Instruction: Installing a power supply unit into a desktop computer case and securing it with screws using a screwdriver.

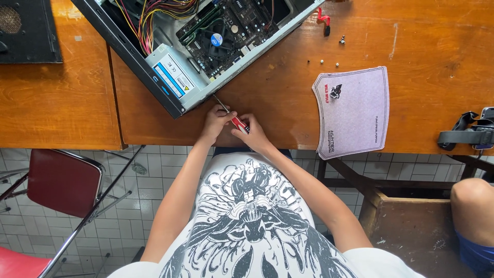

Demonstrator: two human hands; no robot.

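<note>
An open computer case [170, 98] lies on its side on the wooden table [288, 92], showing a green motherboard [226, 31], a grey power supply [172, 72] and bundled coloured wires [149, 20]. A screwdriver [237, 122] with a red handle points its thin shaft at the case's near edge. My right hand [252, 133] grips the handle. My left hand [217, 121] pinches the shaft just ahead of the handle. Both hands sit at the table's front edge, close to the case's rear corner.
A grey mouse pad [355, 110] hangs over the table edge at right. Small screws [337, 64] and a red cable [323, 19] lie behind it. A black strap [471, 134] sits far right, another person's knee [471, 201] below. A red chair [62, 183] stands left.
</note>
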